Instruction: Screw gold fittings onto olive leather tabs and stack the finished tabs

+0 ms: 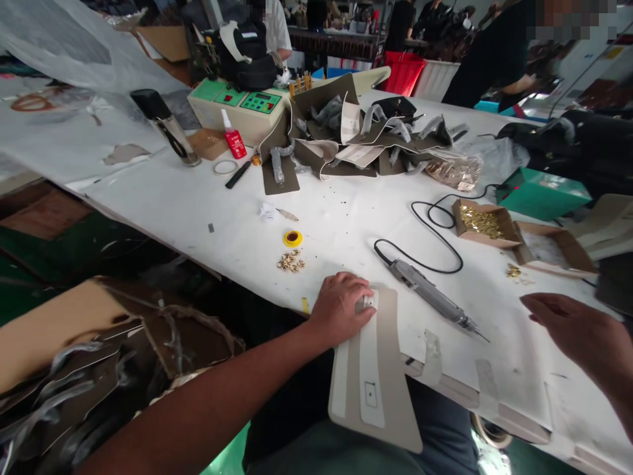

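My left hand [343, 307] is closed over the upper left of a beige panel [395, 369], which looks like leather or card. Two pale strips run along the panel, and a small marked rectangle shows near its lower end. The panel lies partly on the table edge and partly over my lap. Over the table at the right is my right hand [576, 326], fingers drawn together; whatever they pinch, if anything, is hidden. Between the hands lies a grey electric screwdriver [428, 293] with a black cord. Small gold rings [291, 261] sit beyond my left hand.
A yellow round container [293, 238] stands near the rings. Cardboard trays hold gold pieces [479, 221] and clear plastic [544, 249], beside a green box [541, 193]. Behind are a red bottle [235, 140], a green-topped machine [237, 109] and piled dark panels [341, 155]. Other people work farther back.
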Available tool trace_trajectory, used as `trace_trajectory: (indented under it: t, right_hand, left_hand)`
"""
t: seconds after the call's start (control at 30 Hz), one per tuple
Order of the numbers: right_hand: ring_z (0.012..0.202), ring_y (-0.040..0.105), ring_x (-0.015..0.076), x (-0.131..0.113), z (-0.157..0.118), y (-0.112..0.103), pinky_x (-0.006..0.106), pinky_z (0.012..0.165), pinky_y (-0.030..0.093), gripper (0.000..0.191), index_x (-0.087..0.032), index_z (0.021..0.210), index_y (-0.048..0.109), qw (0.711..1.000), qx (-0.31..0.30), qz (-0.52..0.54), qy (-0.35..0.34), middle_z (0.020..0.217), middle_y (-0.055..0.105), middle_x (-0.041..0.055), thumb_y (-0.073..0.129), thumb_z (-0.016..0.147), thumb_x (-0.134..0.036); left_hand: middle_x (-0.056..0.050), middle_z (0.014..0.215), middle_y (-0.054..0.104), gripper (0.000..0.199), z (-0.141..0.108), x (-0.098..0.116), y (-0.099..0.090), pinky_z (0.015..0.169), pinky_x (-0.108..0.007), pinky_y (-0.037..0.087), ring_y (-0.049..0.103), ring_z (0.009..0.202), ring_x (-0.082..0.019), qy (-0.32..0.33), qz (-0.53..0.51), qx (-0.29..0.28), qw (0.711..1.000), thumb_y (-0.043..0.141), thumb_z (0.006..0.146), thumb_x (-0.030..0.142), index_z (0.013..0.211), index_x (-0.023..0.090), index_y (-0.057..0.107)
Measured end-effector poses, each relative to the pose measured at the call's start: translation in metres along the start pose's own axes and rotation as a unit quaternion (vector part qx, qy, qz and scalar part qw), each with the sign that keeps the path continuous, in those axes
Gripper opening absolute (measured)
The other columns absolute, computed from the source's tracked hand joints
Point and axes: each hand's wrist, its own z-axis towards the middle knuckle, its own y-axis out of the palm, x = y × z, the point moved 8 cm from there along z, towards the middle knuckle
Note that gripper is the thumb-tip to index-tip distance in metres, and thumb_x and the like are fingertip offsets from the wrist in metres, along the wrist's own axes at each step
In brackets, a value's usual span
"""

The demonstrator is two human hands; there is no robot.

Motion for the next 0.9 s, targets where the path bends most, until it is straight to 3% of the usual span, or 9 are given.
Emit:
trace_trajectory:
  t: [0.03, 0.1, 0.2, 0.3, 0.4, 0.57, 0.9]
  right_hand:
    - [0.081, 0.069, 0.0376, -0.022, -0.014, 0.003, 0.055, 0.077, 0.044, 0.029, -0.037, 0.089, 0.072, 0.999, -0.012, 0.03, 0.021, 0.084, 0.075, 0.0167, 0.067, 0.078, -0.063]
    - [0.081, 0.068, 0.033, -0.084, -0.047, 0.02, 0.048, 0.076, 0.048, 0.038, -0.033, 0.093, 0.073, 0.99, -0.059, 0.126, -0.013, 0.085, 0.074, 0.0157, 0.066, 0.08, -0.068]
    - [0.073, 0.061, 0.0242, -0.178, -0.096, 0.074, 0.037, 0.068, 0.048, 0.041, -0.027, 0.09, 0.07, 0.944, -0.225, 0.221, -0.101, 0.079, 0.068, 0.0065, 0.064, 0.086, -0.067]
    - [0.069, 0.056, 0.0187, -0.228, -0.121, 0.116, 0.031, 0.064, 0.044, 0.04, -0.023, 0.088, 0.068, 0.912, -0.303, 0.235, -0.147, 0.074, 0.063, 0.001, 0.058, 0.094, -0.061]
    - [0.077, 0.059, 0.0193, -0.243, -0.122, 0.135, 0.031, 0.07, 0.044, 0.035, -0.022, 0.091, 0.07, 0.912, -0.304, 0.212, -0.175, 0.083, 0.068, 0.0011, 0.057, 0.097, -0.054]
    - [0.09, 0.063, 0.0221, -0.244, -0.118, 0.137, 0.033, 0.082, 0.045, 0.029, -0.025, 0.096, 0.072, 0.928, -0.265, 0.18, -0.19, 0.095, 0.073, 0.0014, 0.056, 0.096, -0.049]
    - [0.077, 0.065, 0.0226, -0.247, -0.11, 0.137, 0.033, 0.073, 0.049, 0.027, -0.025, 0.083, 0.073, 0.945, -0.245, 0.15, -0.157, 0.082, 0.075, 0.0018, 0.063, 0.086, -0.05]
  left_hand:
    - [-0.002, 0.124, 0.074, 0.022, 0.0, 0.0, 0.001, 0.103, -0.049, 0.044, 0.058, 0.124, -0.027, 0.0, 0.0, -0.002, 1.0, 0.079, 0.082, 0.028, 0.103, 0.026, 0.072]
    - [-0.001, 0.125, 0.074, 0.022, 0.0, 0.0, 0.001, 0.104, -0.049, 0.044, 0.057, 0.124, -0.027, -0.001, 0.003, -0.004, 1.0, 0.079, 0.083, 0.029, 0.104, 0.026, 0.073]
    - [-0.001, 0.126, 0.074, 0.023, 0.0, 0.0, 0.001, 0.103, -0.049, 0.044, 0.057, 0.125, -0.028, 0.001, 0.011, -0.008, 1.0, 0.078, 0.084, 0.031, 0.106, 0.026, 0.073]
    - [-0.003, 0.127, 0.073, 0.025, -0.001, 0.001, 0.002, 0.102, -0.049, 0.045, 0.056, 0.126, -0.028, 0.007, 0.018, -0.019, 1.0, 0.077, 0.086, 0.034, 0.109, 0.025, 0.073]
    - [-0.004, 0.128, 0.073, 0.024, -0.002, 0.0, 0.002, 0.102, -0.049, 0.045, 0.056, 0.127, -0.029, 0.009, 0.02, -0.023, 0.999, 0.074, 0.089, 0.035, 0.111, 0.025, 0.073]
    - [-0.003, 0.129, 0.072, 0.024, -0.002, -0.002, 0.003, 0.101, -0.049, 0.045, 0.055, 0.127, -0.029, 0.014, 0.019, -0.028, 0.999, 0.072, 0.092, 0.036, 0.113, 0.026, 0.073]
    - [-0.003, 0.131, 0.071, 0.026, -0.002, -0.001, 0.002, 0.104, -0.049, 0.044, 0.053, 0.129, -0.028, 0.015, 0.016, -0.038, 0.999, 0.071, 0.093, 0.036, 0.116, 0.025, 0.071]
